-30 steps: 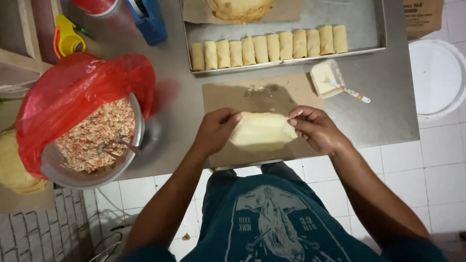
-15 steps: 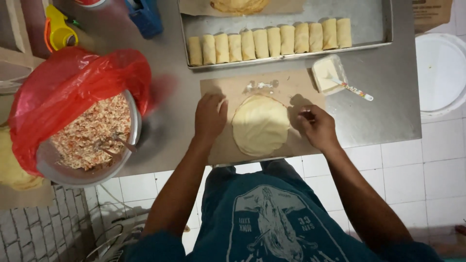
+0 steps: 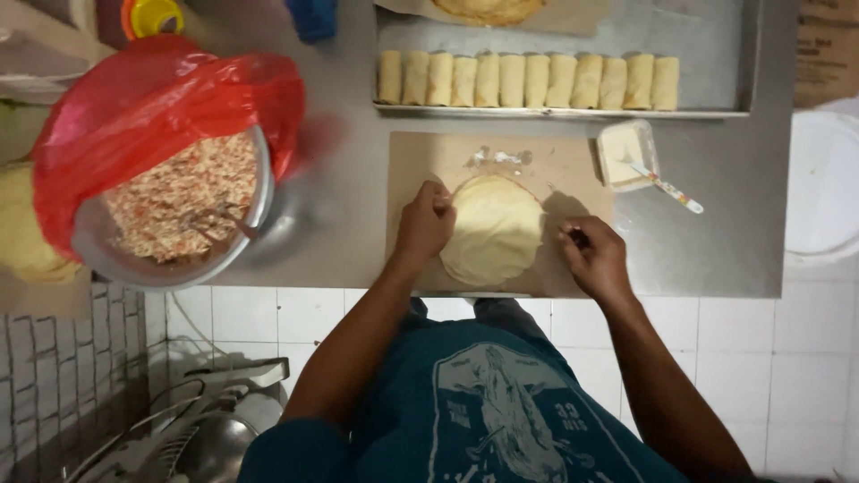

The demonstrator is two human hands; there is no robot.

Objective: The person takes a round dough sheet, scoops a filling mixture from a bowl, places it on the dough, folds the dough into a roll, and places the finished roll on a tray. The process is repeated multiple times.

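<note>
Lying flat on the board (image 3: 407, 161), the wrapper (image 3: 493, 229) sits between both hands. Left hand (image 3: 425, 224) pinches its left edge; right hand (image 3: 592, 255) pinches its right edge. It is round, pale yellow, thin.

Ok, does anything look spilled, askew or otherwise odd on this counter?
Only small things. A whitish smear lies on the brown paper sheet, just beyond the round wrapper that the left hand and right hand are laying flat. The rolls in the metal tray sit in a tidy row.
</note>
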